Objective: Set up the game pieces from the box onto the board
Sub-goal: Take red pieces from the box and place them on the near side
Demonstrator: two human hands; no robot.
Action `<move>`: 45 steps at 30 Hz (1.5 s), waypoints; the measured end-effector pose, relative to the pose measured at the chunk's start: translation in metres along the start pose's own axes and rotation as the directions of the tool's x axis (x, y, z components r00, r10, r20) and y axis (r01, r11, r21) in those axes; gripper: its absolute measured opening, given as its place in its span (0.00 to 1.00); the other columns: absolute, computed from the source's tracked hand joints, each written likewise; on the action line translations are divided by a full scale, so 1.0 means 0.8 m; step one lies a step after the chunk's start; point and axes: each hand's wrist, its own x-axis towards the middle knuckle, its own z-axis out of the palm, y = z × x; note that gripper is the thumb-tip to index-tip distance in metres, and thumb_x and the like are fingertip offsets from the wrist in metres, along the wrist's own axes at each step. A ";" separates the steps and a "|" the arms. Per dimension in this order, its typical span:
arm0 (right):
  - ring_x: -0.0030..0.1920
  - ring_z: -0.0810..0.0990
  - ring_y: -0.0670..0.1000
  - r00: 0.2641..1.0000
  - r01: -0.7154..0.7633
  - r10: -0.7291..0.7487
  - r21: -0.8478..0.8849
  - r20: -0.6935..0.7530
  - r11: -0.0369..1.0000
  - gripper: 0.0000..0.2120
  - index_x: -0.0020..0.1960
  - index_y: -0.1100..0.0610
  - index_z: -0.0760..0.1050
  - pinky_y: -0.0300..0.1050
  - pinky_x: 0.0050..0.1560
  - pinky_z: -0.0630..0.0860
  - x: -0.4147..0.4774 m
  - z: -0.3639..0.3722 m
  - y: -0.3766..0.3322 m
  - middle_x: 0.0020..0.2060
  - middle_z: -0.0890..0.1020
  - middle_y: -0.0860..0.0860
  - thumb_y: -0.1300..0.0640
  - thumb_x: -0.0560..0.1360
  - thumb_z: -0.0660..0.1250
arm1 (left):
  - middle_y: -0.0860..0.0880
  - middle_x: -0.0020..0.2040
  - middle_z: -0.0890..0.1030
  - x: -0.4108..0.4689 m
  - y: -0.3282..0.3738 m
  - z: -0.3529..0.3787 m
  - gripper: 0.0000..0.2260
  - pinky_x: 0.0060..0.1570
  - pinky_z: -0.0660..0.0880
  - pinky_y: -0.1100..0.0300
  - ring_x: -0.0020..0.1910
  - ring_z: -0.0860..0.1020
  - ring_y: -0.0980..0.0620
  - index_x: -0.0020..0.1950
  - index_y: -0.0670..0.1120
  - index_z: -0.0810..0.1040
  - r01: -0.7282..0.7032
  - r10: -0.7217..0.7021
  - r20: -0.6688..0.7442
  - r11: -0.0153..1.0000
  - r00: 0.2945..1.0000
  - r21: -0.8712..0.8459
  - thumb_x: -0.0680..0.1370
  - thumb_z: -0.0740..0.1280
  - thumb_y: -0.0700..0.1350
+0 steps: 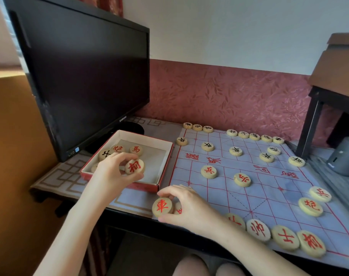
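A shallow red-edged box [163, 168] sits left of the pale game board [269, 182]. My left hand [112, 172] reaches into the box and pinches a round wooden piece with a red character [134, 166]. Three more pieces lie at the back of the box, among them a red-marked one [136, 150]. My right hand [187, 208] pinches another red-marked piece [162, 207] at the board's near left corner, with a second piece [178, 208] partly hidden under its fingers. Black-marked pieces line the far side, red-marked ones the near side.
A black monitor [86, 76] stands behind the box at the left. A grey cylinder [346, 156] and a dark stand with a cardboard box [337, 62] are at the right. The table's front edge runs just under my right hand.
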 end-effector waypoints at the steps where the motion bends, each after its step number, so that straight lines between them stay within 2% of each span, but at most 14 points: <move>1: 0.60 0.69 0.42 1.000 0.003 -0.003 0.002 -0.008 1.000 0.25 0.65 0.46 0.69 0.38 0.60 0.68 0.001 0.002 -0.001 0.60 0.74 0.41 0.46 0.71 0.71 | 0.53 0.51 0.77 -0.001 -0.001 0.001 0.21 0.37 0.67 0.75 0.46 0.76 0.58 0.58 0.51 0.78 -0.005 0.005 -0.001 1.000 1.000 -0.002 0.66 0.77 0.47; 5: 0.63 0.68 0.44 1.000 -0.004 0.003 -0.018 -0.005 1.000 0.25 0.66 0.47 0.69 0.39 0.61 0.66 0.004 0.009 0.000 0.62 0.73 0.43 0.47 0.72 0.70 | 0.52 0.52 0.77 -0.003 -0.002 0.006 0.22 0.41 0.69 0.73 0.48 0.76 0.57 0.58 0.50 0.78 -0.018 0.018 0.003 1.000 1.000 -0.012 0.65 0.77 0.47; 9: 0.64 0.62 0.46 1.000 -0.009 0.009 -0.029 -0.005 1.000 0.25 0.67 0.48 0.69 0.42 0.64 0.63 0.003 0.012 0.006 0.62 0.73 0.43 0.46 0.72 0.69 | 0.52 0.53 0.78 -0.006 0.000 0.009 0.21 0.49 0.75 0.64 0.50 0.77 0.56 0.57 0.50 0.78 -0.024 0.024 0.012 0.999 1.000 -0.040 0.65 0.77 0.46; 12: 0.65 0.61 0.45 0.999 -0.007 0.008 0.008 -0.038 1.000 0.24 0.66 0.46 0.69 0.41 0.65 0.62 0.000 0.004 0.010 0.62 0.73 0.41 0.45 0.72 0.69 | 0.54 0.51 0.77 -0.007 0.005 0.012 0.21 0.43 0.69 0.73 0.48 0.75 0.59 0.57 0.50 0.78 -0.044 0.044 0.020 0.998 0.999 -0.037 0.66 0.76 0.46; 14: 0.65 0.64 0.42 0.996 -0.017 0.022 0.067 -0.087 0.998 0.20 0.64 0.44 0.71 0.39 0.65 0.62 -0.006 -0.011 0.017 0.60 0.74 0.40 0.46 0.73 0.68 | 0.55 0.51 0.77 -0.008 0.012 0.015 0.21 0.41 0.68 0.75 0.46 0.75 0.63 0.57 0.51 0.77 -0.065 0.067 0.042 0.997 0.997 -0.045 0.66 0.76 0.47; 18: 0.58 0.73 0.35 0.967 -0.055 0.098 0.181 -0.234 0.982 0.13 0.60 0.47 0.76 0.25 0.58 0.65 -0.022 -0.054 0.042 0.55 0.79 0.40 0.53 0.75 0.67 | 0.59 0.49 0.77 -0.018 0.038 0.027 0.20 0.42 0.70 0.77 0.48 0.75 0.66 0.56 0.54 0.77 -0.122 0.135 0.137 0.988 0.981 -0.099 0.66 0.76 0.49; 22: 0.55 0.76 0.35 0.945 -0.091 0.164 0.254 -0.283 0.963 0.11 0.57 0.50 0.78 0.24 0.56 0.66 -0.042 -0.082 0.066 0.51 0.82 0.41 0.57 0.76 0.66 | 0.60 0.51 0.77 -0.032 0.070 0.050 0.20 0.49 0.72 0.72 0.50 0.76 0.64 0.57 0.56 0.77 -0.204 0.239 0.268 0.967 0.933 -0.154 0.67 0.75 0.53; 26: 0.55 0.76 0.33 0.943 -0.118 0.196 0.282 -0.269 0.952 0.10 0.56 0.49 0.78 0.20 0.54 0.65 -0.060 -0.090 0.076 0.51 0.82 0.40 0.57 0.76 0.66 | 0.61 0.53 0.76 -0.046 0.096 0.082 0.21 0.56 0.70 0.70 0.54 0.73 0.66 0.58 0.57 0.76 -0.280 0.331 0.431 0.943 0.839 -0.177 0.67 0.73 0.56; 29: 0.56 0.76 0.34 0.938 -0.124 0.212 0.305 -0.274 0.944 0.10 0.56 0.48 0.78 0.26 0.57 0.67 -0.068 -0.091 0.077 0.51 0.82 0.40 0.56 0.76 0.66 | 0.61 0.54 0.75 -0.054 0.105 0.100 0.21 0.51 0.68 0.75 0.54 0.71 0.66 0.59 0.58 0.75 -0.329 0.359 0.510 0.932 0.782 -0.151 0.68 0.72 0.56; 31: 0.56 0.76 0.34 0.935 -0.130 0.217 0.297 -0.281 0.946 0.10 0.56 0.47 0.78 0.32 0.59 0.68 -0.072 -0.093 0.078 0.51 0.82 0.40 0.56 0.76 0.65 | 0.61 0.56 0.74 -0.057 0.105 0.105 0.21 0.45 0.67 0.77 0.54 0.69 0.66 0.60 0.58 0.74 -0.366 0.361 0.524 0.925 0.772 -0.098 0.68 0.72 0.56; 34: 0.56 0.76 0.35 0.932 -0.136 0.220 0.283 -0.289 0.949 0.10 0.56 0.46 0.78 0.33 0.59 0.69 -0.077 -0.094 0.080 0.51 0.82 0.40 0.55 0.76 0.65 | 0.58 0.57 0.74 -0.059 0.102 0.112 0.22 0.52 0.67 0.70 0.57 0.69 0.60 0.61 0.57 0.74 -0.416 0.372 0.520 0.909 0.769 -0.034 0.68 0.71 0.57; 36: 0.55 0.76 0.35 0.929 -0.139 0.226 0.289 -0.293 0.947 0.09 0.55 0.46 0.78 0.32 0.58 0.69 -0.079 -0.093 0.080 0.50 0.82 0.40 0.55 0.76 0.65 | 0.57 0.58 0.75 -0.062 0.099 0.117 0.23 0.57 0.67 0.65 0.57 0.68 0.59 0.62 0.56 0.73 -0.444 0.378 0.521 0.896 0.765 0.003 0.68 0.71 0.59; 39: 0.55 0.76 0.34 0.932 -0.142 0.227 0.294 -0.282 0.945 0.09 0.56 0.47 0.78 0.28 0.55 0.69 -0.081 -0.090 0.080 0.50 0.81 0.40 0.56 0.76 0.65 | 0.58 0.58 0.74 -0.065 0.095 0.124 0.25 0.56 0.65 0.65 0.57 0.68 0.59 0.62 0.57 0.73 -0.473 0.389 0.504 0.880 0.771 0.044 0.68 0.69 0.62; 45: 0.55 0.75 0.33 0.938 -0.139 0.220 0.292 -0.267 0.946 0.10 0.56 0.48 0.77 0.26 0.55 0.69 -0.079 -0.086 0.076 0.50 0.81 0.40 0.55 0.77 0.65 | 0.59 0.57 0.74 -0.066 0.090 0.125 0.29 0.56 0.67 0.64 0.57 0.67 0.59 0.61 0.57 0.73 -0.468 0.404 0.478 0.883 0.780 0.017 0.64 0.68 0.67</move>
